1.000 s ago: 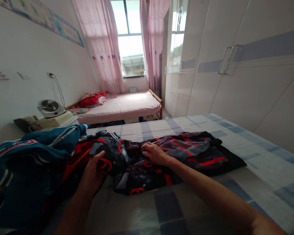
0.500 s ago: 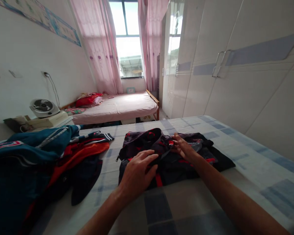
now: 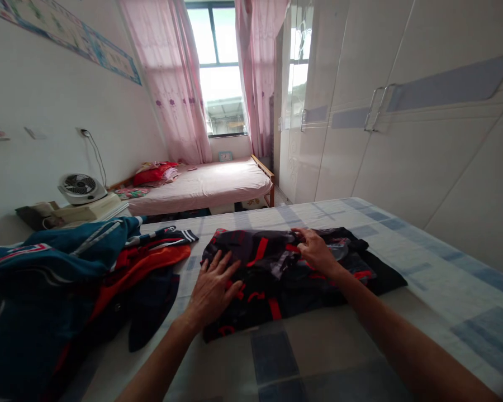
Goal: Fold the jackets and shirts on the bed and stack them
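Note:
A black jacket (image 3: 251,290) with red and grey patterns lies folded on the checked bed sheet in front of me. My left hand (image 3: 213,285) rests on its left part, palm down and fingers spread. At the jacket's upper middle edge, my right hand (image 3: 316,252) has its fingers curled around a bit of the fabric; the exact grip is partly hidden. A plain black piece of cloth (image 3: 383,273) sticks out from under the jacket on the right.
To the left is a heap of clothes (image 3: 75,251) in teal, orange and navy. Beyond it a small fan (image 3: 81,187) stands on a box. A pink-sheeted bed (image 3: 209,184) is below the window, and a white wardrobe (image 3: 402,167) lines the right side.
The jacket's raised left part now lies flat, its opening folded down. My left hand has moved left and spread its fingers. My right hand has barely shifted.

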`<state>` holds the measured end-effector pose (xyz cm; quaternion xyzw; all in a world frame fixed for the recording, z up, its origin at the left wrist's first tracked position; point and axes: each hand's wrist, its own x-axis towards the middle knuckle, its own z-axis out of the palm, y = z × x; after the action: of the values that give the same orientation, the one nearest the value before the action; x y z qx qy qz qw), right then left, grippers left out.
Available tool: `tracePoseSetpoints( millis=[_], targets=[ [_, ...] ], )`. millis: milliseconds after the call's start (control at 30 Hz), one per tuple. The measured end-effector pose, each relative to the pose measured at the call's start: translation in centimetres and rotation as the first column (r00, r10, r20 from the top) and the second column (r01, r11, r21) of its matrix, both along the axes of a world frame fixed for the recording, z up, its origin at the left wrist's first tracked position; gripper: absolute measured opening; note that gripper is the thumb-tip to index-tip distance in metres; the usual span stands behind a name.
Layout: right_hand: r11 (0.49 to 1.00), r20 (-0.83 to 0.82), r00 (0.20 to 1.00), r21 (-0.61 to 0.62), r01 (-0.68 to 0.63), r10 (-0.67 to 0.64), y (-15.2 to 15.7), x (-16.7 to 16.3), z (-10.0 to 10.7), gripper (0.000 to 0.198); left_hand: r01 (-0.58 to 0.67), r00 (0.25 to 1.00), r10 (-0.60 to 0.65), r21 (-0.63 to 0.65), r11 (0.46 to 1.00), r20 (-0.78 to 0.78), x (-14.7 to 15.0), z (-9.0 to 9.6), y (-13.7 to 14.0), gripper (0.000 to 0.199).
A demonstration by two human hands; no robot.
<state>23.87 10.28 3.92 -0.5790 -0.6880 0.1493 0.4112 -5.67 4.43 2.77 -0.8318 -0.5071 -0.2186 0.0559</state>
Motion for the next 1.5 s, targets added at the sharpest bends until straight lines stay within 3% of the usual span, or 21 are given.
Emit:
tracePoseSetpoints(
  millis=[100, 200, 267, 333, 400, 467, 600, 667, 700, 733, 767, 833, 900, 1067, 1133, 1200, 1333, 1367, 1500],
  targets=[
    [0.986, 0.231, 0.969, 0.159, 0.05, -0.087, -0.8, 0.3, 0.4, 0.043, 0.036, 0.999, -0.036, -0.112, 0.993, -0.002, 0.5, -1.4, -0.1, 0.039],
    [0.959, 0.315, 0.945, 0.282, -0.001, -0.092, -2.1, -1.5, 0.5, 0.042, -0.055, 0.972, 0.065, -0.05, 0.997, 0.225, 0.2, -1.6, -0.1, 0.04],
    [0.967, 0.404, 0.915, 0.24, -0.087, -0.017, -2.7, -2.9, -0.3, 0.044, -0.207, 0.877, 0.21, -0.053, 0.977, 0.433, -0.7, -1.3, 0.1, 0.046],
    [0.983, 0.477, 0.872, 0.078, -0.166, 0.11, -3.0, -4.0, -1.7, 0.046, -0.286, 0.696, 0.401, -0.283, 0.916, 0.595, -1.9, -1.1, 0.2, 0.058],
    [0.978, 0.484, 0.851, -0.08, -0.192, 0.206, -3.0, -4.4, -3.0, 0.047, -0.176, 0.497, 0.601, -0.606, 0.776, 0.626, -3.1, -0.9, 0.1, 0.066],
    [0.978, 0.453, 0.867, -0.119, -0.172, 0.208, -3.0, -4.3, -3.8, 0.049, 0.01, 0.383, 0.708, -0.769, 0.64, 0.594, -4.0, -0.8, -0.2, 0.065],
    [0.992, 0.428, 0.895, -0.042, -0.118, 0.125, -3.0, -4.0, -3.9, 0.049, 0.242, 0.342, 0.74, -0.815, 0.526, 0.579, -4.0, -0.1, -1.3, 0.049],
    [0.992, 0.436, 0.891, -0.053, -0.114, 0.126, -3.1, -4.0, -3.8, 0.049, 0.379, 0.333, 0.753, -0.812, 0.444, 0.567, -3.4, 0.4, -1.5, 0.043],
    [0.991, 0.439, 0.888, -0.069, -0.118, 0.137, -3.1, -4.0, -3.8, 0.049, 0.429, 0.308, 0.758, -0.795, 0.429, 0.575, -3.1, 0.8, -1.6, 0.038],
    [0.989, 0.438, 0.887, -0.086, -0.124, 0.149, -3.2, -4.1, -3.7, 0.049, 0.453, 0.264, 0.759, -0.771, 0.448, 0.595, -2.8, 1.2, -1.5, 0.034],
    [0.986, 0.433, 0.887, -0.103, -0.128, 0.161, -3.2, -4.2, -3.7, 0.049, 0.443, 0.2, 0.755, -0.745, 0.499, 0.624, -2.6, 1.7, -1.3, 0.032],
    [0.981, 0.412, 0.893, -0.135, -0.139, 0.183, -3.5, -4.6, -3.5, 0.05, 0.391, 0.074, 0.698, -0.665, 0.637, 0.712, -2.3, 3.3, -1.0, 0.038],
    [0.973, 0.375, 0.9, -0.15, -0.178, 0.222, -3.8, -5.5, -3.1, 0.05, 0.402, 0.029, 0.626, -0.582, 0.707, 0.78, -2.2, 5.6, -0.6, 0.047],
    [0.917, 0.143, 0.91, -0.154, -0.367, 0.389, -5.5, -8.3, -1.4, 0.051, 0.478, 0.066, 0.498, -0.465, 0.745, 0.865, 0.2, 11.9, -0.4, 0.05],
    [0.898, -0.022, 0.908, -0.14, -0.418, 0.419, -6.6, -8.5, -0.4, 0.048, 0.493, 0.082, 0.445, -0.424, 0.76, 0.892, 2.6, 13.5, 0.0, 0.049],
    [0.887, -0.194, 0.887, -0.124, -0.445, 0.418, -7.9, -7.5, 0.2, 0.044, 0.547, 0.12, 0.398, -0.395, 0.739, 0.91, 5.8, 14.3, 0.8, 0.048],
    [0.893, -0.347, 0.854, -0.086, -0.441, 0.388, -10.4, -3.5, -0.2, 0.04, 0.681, 0.291, 0.197, -0.347, 0.645, 0.936, 14.4, 13.4, 3.3, 0.04],
    [0.909, -0.322, 0.874, -0.082, -0.408, 0.364, -11.0, -2.3, -0.8, 0.04, 0.692, 0.362, 0.1, -0.339, 0.638, 0.927, 16.7, 12.8, 3.7, 0.039],
    [0.974, -0.066, 0.982, -0.132, -0.186, 0.179, -14.5, 2.0, -3.1, 0.051, 0.714, 0.462, -0.038, -0.346, 0.609, 0.886, 23.2, 9.5, 4.0, 0.036]
  ],
)
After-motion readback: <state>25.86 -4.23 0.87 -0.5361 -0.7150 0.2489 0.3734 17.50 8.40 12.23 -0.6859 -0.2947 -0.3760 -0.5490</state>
